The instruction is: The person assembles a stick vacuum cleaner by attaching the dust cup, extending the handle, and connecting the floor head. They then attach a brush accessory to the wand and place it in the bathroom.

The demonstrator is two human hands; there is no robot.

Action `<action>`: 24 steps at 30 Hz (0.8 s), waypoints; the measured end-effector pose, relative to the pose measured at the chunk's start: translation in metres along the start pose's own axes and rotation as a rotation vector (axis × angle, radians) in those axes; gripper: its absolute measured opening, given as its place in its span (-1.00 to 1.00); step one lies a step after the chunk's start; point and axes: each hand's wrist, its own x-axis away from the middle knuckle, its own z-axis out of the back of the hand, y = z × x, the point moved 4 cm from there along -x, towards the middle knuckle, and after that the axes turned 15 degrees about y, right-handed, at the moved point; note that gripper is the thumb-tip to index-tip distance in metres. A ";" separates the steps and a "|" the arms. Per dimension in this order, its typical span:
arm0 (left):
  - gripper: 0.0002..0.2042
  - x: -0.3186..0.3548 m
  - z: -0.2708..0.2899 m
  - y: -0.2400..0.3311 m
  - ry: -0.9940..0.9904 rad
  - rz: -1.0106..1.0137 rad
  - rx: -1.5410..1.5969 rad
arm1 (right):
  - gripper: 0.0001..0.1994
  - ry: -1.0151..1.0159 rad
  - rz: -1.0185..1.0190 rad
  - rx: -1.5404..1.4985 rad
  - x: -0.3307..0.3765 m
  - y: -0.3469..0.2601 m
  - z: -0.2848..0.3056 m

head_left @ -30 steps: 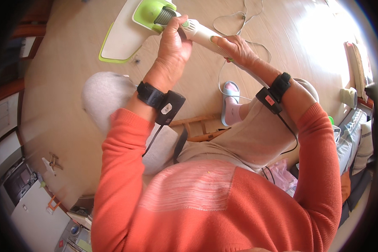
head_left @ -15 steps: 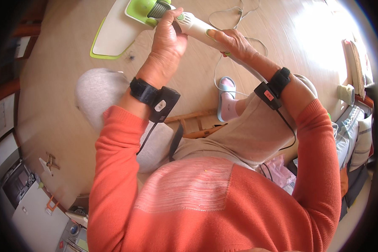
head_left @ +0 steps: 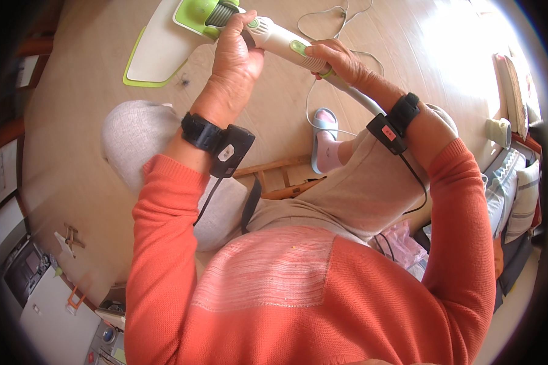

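In the head view, the left hand grips the cleaner near its wide end, the right hand grips it further along, over the floor. The cord passes by the slipper; a moving foot could, I think, snag it.

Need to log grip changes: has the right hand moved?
Yes: against the green button, the right hand slid along the handle, away from the broad white head.
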 end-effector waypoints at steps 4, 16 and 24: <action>-0.64 0.000 0.000 0.000 0.000 -0.013 -0.001 | -0.49 -0.021 0.064 0.052 -0.001 0.004 0.002; -0.66 -0.003 0.002 -0.002 0.028 -0.004 -0.002 | -0.48 -0.055 0.189 0.050 -0.001 0.003 0.003; -0.65 -0.004 0.005 0.000 0.034 0.047 -0.010 | -0.56 0.064 0.192 0.399 0.004 -0.008 -0.002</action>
